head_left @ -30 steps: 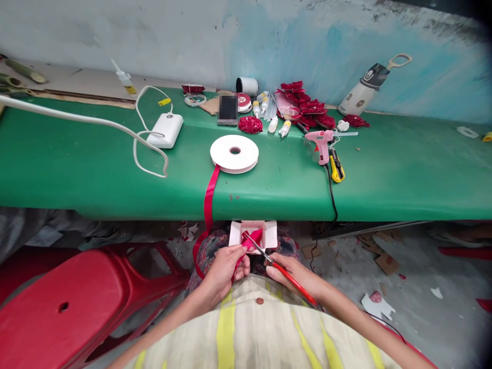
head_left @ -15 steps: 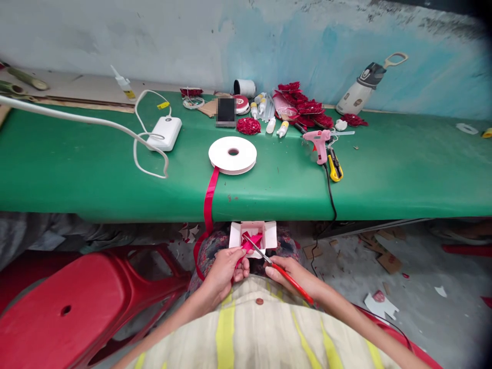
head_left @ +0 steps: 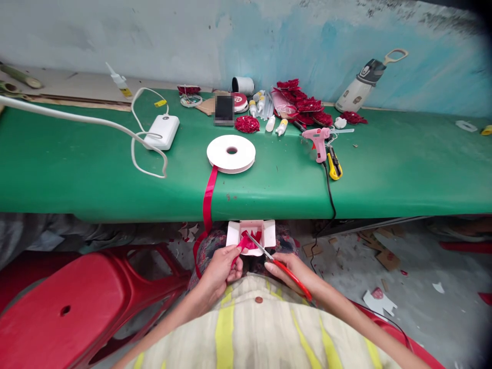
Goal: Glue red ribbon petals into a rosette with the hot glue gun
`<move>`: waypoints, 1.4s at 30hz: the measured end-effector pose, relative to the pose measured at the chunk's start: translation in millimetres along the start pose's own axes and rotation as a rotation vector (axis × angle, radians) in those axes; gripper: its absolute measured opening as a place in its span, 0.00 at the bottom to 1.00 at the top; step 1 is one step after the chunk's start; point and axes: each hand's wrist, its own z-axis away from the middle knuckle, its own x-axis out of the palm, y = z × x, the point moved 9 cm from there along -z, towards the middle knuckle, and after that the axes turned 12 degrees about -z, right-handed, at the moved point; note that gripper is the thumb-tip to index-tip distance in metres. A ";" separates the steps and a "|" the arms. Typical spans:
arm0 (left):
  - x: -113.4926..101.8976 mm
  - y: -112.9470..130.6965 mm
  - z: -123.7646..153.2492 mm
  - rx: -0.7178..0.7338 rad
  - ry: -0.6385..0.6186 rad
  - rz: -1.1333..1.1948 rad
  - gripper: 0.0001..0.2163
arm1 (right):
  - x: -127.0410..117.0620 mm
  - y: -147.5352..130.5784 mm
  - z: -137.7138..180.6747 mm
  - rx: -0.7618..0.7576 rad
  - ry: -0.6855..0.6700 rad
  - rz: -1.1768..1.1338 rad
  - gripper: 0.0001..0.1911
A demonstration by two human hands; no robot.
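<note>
My left hand (head_left: 220,267) is closed, pinching the end of a red ribbon (head_left: 208,197) over my lap. The ribbon runs up over the table edge to a white ribbon spool (head_left: 231,153) lying flat on the green table (head_left: 77,169). My right hand (head_left: 291,269) grips red-handled scissors (head_left: 280,265), whose blades point up-left toward the ribbon end. Just beyond both hands a small white box (head_left: 269,233) sits on my lap with red ribbon pieces in it.
On the table lie a pink glue gun (head_left: 317,139), a yellow utility knife (head_left: 334,166), red ribbon flowers (head_left: 303,106), small glue bottles (head_left: 279,125) and a white power bank (head_left: 163,131) with cable. A red plastic stool (head_left: 77,302) stands at my left. Scraps litter the floor at right.
Both hands stay over my lap with ribbon and scissors; the scissor blades have shifted slightly at the ribbon end. The view has tilted a little.
</note>
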 end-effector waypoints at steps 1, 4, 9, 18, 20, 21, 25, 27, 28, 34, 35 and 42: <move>0.3 0.1 0.8 0.004 -0.008 -0.016 0.18 | 0.8 -1.8 1.4 0.005 -0.024 -0.020 0.24; 1.7 2.2 3.1 0.006 -0.022 -0.053 0.20 | 3.9 -4.9 5.8 -0.006 -0.100 -0.091 0.24; 3.5 17.7 -1.9 0.075 0.004 -0.023 0.18 | 4.5 -5.4 9.4 -0.062 -0.122 -0.055 0.24; 10.6 24.3 -10.0 0.125 0.044 -0.090 0.17 | 11.8 -18.0 9.4 -0.092 -0.097 0.045 0.24; 7.9 22.1 -10.5 0.143 0.081 -0.121 0.17 | 13.4 -23.0 10.0 -0.085 -0.095 0.064 0.24; 6.3 21.0 -11.0 0.155 0.100 -0.137 0.17 | 13.6 -25.1 10.1 -0.082 -0.088 0.070 0.24; 2.6 18.0 -14.1 0.195 0.143 -0.198 0.16 | 15.0 -29.1 9.0 -0.085 -0.078 0.077 0.23; 2.6 17.5 -15.2 0.203 0.140 -0.217 0.15 | 15.3 -27.6 8.2 -0.083 -0.077 0.077 0.23; 2.7 17.6 -15.4 0.205 0.138 -0.223 0.15 | 15.2 -26.0 7.9 -0.075 -0.075 0.078 0.23; 1.9 19.6 -16.1 0.213 0.130 -0.244 0.16 | 11.2 -18.9 7.0 -0.035 -0.046 0.090 0.22; 1.9 19.1 -16.8 0.210 0.126 -0.244 0.16 | 10.3 -18.2 6.9 -0.027 -0.039 0.095 0.22; 1.3 16.6 -20.7 0.175 0.113 -0.207 0.16 | 3.0 -12.2 7.5 0.048 0.040 0.122 0.23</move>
